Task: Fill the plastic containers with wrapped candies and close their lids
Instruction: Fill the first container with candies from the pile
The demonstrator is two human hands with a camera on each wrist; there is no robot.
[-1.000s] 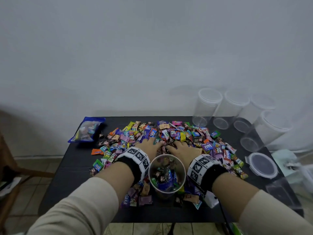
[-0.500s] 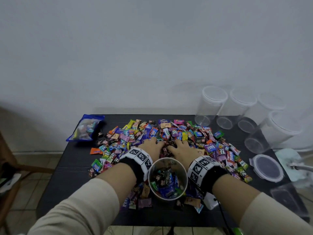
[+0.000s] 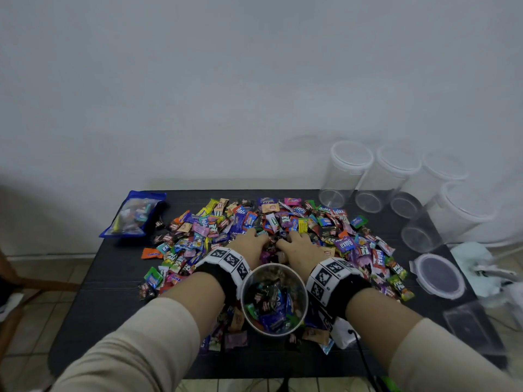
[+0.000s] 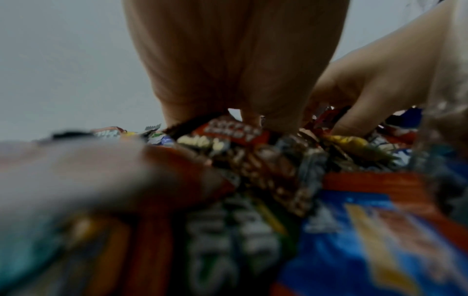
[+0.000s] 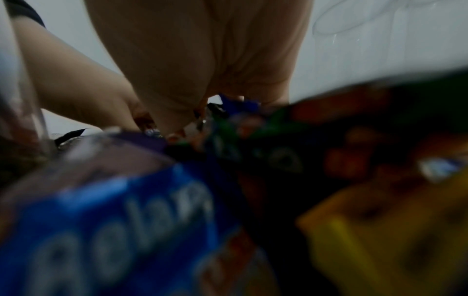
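An open clear plastic container, partly filled with wrapped candies, stands at the table's near edge between my wrists. Just behind it my left hand and right hand lie side by side in the big pile of wrapped candies, fingers curled down into it and nearly touching. In the left wrist view my left hand grips a red-wrapped candy, with the right hand beside it. The right wrist view shows my right hand curled on a blue wrapper.
Several empty clear containers with lids on stand at the back right. A loose lid lies right of the pile. A blue candy bag lies at the back left. Bare black table shows to the left.
Both hands stay in the pile behind the container, and their fingers have drawn a little closer together. The container has not moved.
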